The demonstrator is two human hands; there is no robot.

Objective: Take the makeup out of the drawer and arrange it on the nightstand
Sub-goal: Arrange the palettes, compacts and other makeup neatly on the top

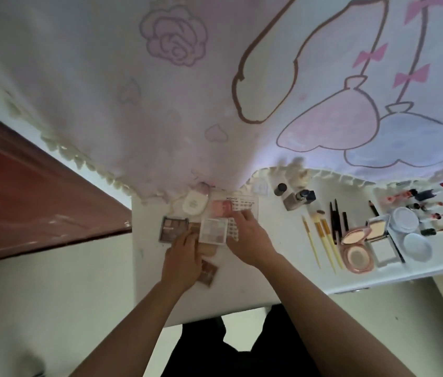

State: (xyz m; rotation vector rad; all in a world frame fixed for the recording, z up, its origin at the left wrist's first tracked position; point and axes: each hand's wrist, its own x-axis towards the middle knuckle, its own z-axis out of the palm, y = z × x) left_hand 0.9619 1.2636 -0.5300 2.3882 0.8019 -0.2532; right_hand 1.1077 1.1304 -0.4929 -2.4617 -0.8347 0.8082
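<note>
1. Left hand (185,257) - fingers straight, pressed flat on a tan palette (210,251); brown palette (208,274) partly under the palm.
2. Right hand (247,238) - fingertips on a dotted sheet (232,229); pinching or only touching, cannot tell.
3. Clear palette (213,230) between both hands, lying on the white surface (146,268).
4. Well to the right: brushes (323,240), pink compact (355,250) and lipsticks (432,213), set out in rows.

Two hands (183,258) (247,238), three brushes (323,240), two open compacts (355,247).
</note>
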